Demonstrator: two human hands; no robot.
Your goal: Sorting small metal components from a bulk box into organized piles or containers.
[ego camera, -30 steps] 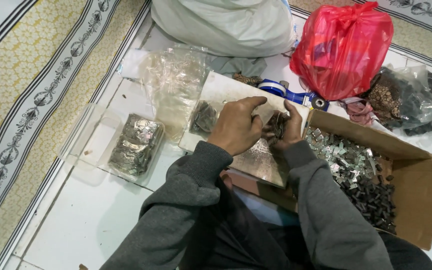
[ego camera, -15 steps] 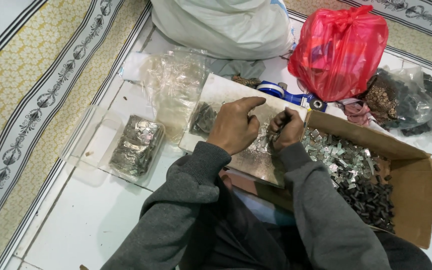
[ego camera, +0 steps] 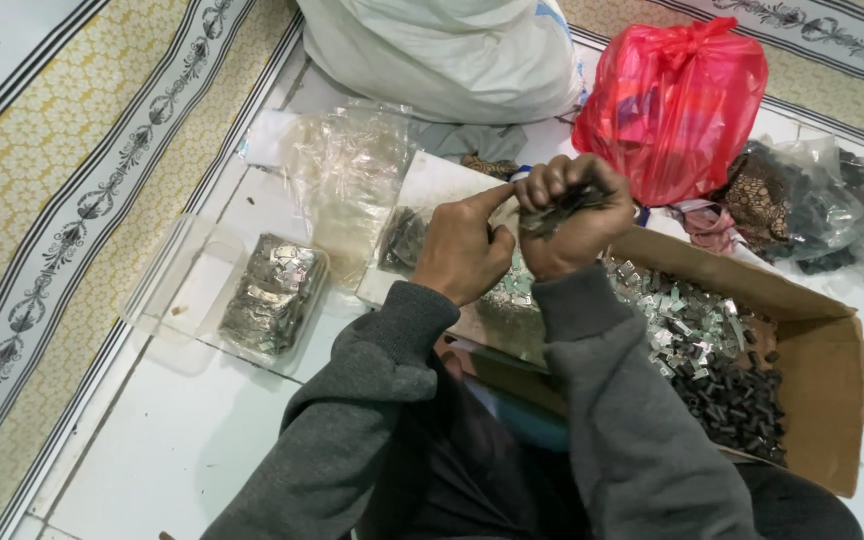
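Taking the cardboard box as the landmark: nearest the viewer, both grey sleeves reach forward just left of its open side. The right hand is raised above the box's near-left corner, fingers curled tight around a bundle of small dark metal pieces. The left hand, just left of it, is loosely curled with the forefinger stretched out, its tip touching the bundle; it holds nothing that can be seen.

The step looks like gathering and squaring a handful of pieces into a neat stack. The next move seems to call for a steady pinch so the stack stays aligned.

Inside the box lie loose silver clips and dark pieces. Well left of it, a clear plastic tray holds a packed bag of the same parts. Beyond the box stand a red plastic bag and a white sack.

What the pieces are is hard to make out, and the board under the hands is mostly hidden.
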